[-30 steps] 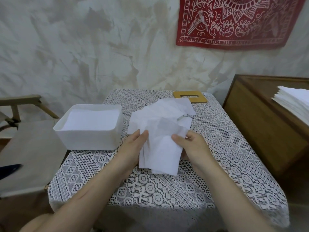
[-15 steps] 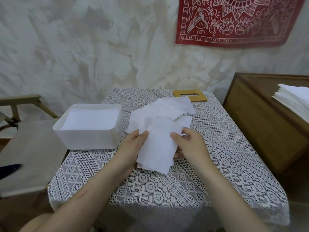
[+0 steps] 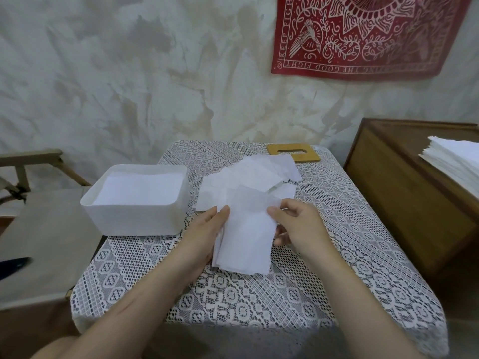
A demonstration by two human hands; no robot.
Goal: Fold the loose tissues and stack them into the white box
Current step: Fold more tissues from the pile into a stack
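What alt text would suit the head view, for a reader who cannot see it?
A left hand and a right hand hold a white tissue by its sides over a lace-covered table. Loose tissues lie behind it, and a white box with tissues inside stands to the left.

A white lace tablecloth [image 3: 337, 260] covers the small table, and a tan wooden lid [image 3: 307, 157] with a slot lies at its far edge. A red patterned cloth [image 3: 363, 35] hangs on the mottled wall. To the right stands a brown wooden cabinet [image 3: 401, 203] and to the left a beige folding chair [image 3: 46, 242], with a dark object [image 3: 14, 264] on its seat.
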